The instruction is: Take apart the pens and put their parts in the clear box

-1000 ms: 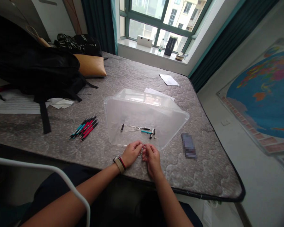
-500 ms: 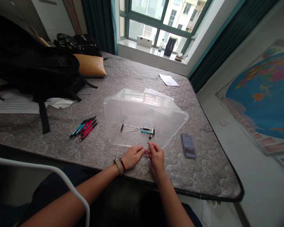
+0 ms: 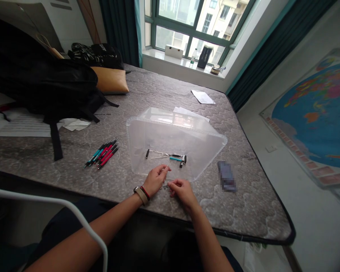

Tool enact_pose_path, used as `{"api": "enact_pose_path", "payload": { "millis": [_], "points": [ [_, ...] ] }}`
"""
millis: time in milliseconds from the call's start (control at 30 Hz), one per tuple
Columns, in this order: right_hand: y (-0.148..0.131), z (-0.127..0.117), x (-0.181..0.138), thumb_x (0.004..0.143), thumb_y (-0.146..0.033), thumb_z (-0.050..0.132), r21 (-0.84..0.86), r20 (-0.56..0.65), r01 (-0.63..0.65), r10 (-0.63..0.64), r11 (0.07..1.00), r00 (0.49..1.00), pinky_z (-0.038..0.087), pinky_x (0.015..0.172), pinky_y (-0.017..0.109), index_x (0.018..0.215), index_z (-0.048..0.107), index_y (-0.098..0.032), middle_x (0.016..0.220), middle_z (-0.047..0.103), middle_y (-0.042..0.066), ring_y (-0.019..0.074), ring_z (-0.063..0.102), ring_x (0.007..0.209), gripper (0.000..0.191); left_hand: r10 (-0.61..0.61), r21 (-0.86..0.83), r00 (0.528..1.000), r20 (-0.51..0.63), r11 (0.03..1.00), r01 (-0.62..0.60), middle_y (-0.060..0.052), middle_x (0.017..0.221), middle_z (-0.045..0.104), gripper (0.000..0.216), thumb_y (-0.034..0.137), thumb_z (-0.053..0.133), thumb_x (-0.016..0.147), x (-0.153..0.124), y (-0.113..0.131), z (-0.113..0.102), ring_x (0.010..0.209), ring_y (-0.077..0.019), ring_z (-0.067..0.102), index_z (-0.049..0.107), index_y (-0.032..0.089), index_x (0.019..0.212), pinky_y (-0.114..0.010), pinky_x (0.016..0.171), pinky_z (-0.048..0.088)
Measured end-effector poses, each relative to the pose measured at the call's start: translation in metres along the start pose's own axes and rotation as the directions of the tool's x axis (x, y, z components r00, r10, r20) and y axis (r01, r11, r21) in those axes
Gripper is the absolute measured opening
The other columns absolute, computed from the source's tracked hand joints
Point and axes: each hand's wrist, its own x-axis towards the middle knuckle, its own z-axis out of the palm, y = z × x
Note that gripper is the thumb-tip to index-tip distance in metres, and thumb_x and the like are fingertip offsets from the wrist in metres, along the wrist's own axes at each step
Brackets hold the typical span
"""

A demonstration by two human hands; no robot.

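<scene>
My left hand (image 3: pixel 155 180), with a watch and red band at its wrist, is closed in a pinch at the front lip of a clear plastic bin (image 3: pixel 147 132). A thin pale stick (image 3: pixel 168 165), perhaps a pen refill, juts from its fingertips. Beside it, my right hand (image 3: pixel 183 192) hovers low over the mattress, thumb and fingers curled together; whether something small sits in them I cannot make out. The bin's open side faces me. Inside lie pen parts: a turquoise barrel (image 3: pixel 175 159), black grips (image 3: pixel 147 153) and thin silvery pieces (image 3: pixel 160 156).
Several red, turquoise and black pens (image 3: pixel 103 154) lie left of the bin. To the right is a pixelated dark object (image 3: pixel 227 176). A black backpack (image 3: pixel 45 83) and tan pouch (image 3: pixel 110 80) occupy the back left. Papers (image 3: pixel 203 97) lie behind the bin. A white curved bar (image 3: pixel 59 202) crosses the lower left.
My hands were together around the thin stick. Now they are apart: the left has moved forward to the bin's lip with the stick, and the right has drawn slightly back.
</scene>
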Motion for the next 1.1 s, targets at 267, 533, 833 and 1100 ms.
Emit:
{"api": "enact_pose_path", "payload": {
  "millis": [267, 533, 833, 1100],
  "points": [
    [-0.020, 0.000, -0.009, 0.080, -0.037, 0.069, 0.258, -0.273, 0.332, -0.261, 0.907, 0.926, 0.054, 0.066, 0.028, 0.119, 0.062, -0.025, 0.099, 0.069, 0.003, 0.0142, 0.063, 0.074, 0.041, 0.001, -0.025, 1.000, -0.011, 1.000, -0.002, 0.006, 0.053, 0.044, 0.042, 0.051, 0.043, 0.092, 0.000, 0.004, -0.002, 0.049, -0.0110, 0.041, 0.064, 0.016, 0.100, -0.022, 0.048, 0.030],
    [-0.005, 0.011, -0.003, 0.082, -0.042, 0.067, 0.026, -0.158, 0.257, -0.250, 0.966, 0.955, 0.045, 0.053, 0.024, 0.082, 0.065, -0.017, 0.063, 0.061, -0.001, 0.0125, 0.055, 0.055, 0.025, 0.089, 0.210, 0.991, 0.095, 0.972, -0.108, 0.002, 0.060, 0.051, 0.041, 0.044, 0.041, 0.095, -0.004, -0.003, 0.005, 0.058, -0.0123, 0.047, 0.059, 0.017, 0.071, -0.024, 0.057, 0.032],
    [0.001, 0.008, 0.004, 0.078, -0.041, 0.072, 0.211, -0.211, 0.226, -0.182, 0.951, 0.960, 0.037, 0.050, 0.020, 0.077, 0.062, -0.017, 0.061, 0.055, -0.004, 0.0083, 0.047, 0.052, 0.026, 0.129, 0.349, 0.961, 0.245, 0.913, -0.212, -0.001, 0.076, 0.066, 0.036, 0.038, 0.039, 0.097, -0.012, 0.003, 0.007, 0.071, -0.0149, 0.059, 0.064, 0.019, 0.078, -0.025, 0.066, 0.035],
    [-0.014, -0.002, -0.002, 0.081, -0.043, 0.069, 0.287, -0.448, 0.350, -0.197, 0.892, 0.872, 0.043, 0.053, 0.021, 0.097, 0.068, -0.018, 0.075, 0.065, 0.000, 0.0089, 0.052, 0.056, 0.030, 0.132, 0.329, 0.970, 0.203, 0.924, -0.195, -0.001, 0.077, 0.066, 0.033, 0.040, 0.041, 0.096, -0.013, 0.007, 0.006, 0.071, -0.0153, 0.058, 0.067, 0.020, 0.090, -0.025, 0.066, 0.036]
  ]
}}
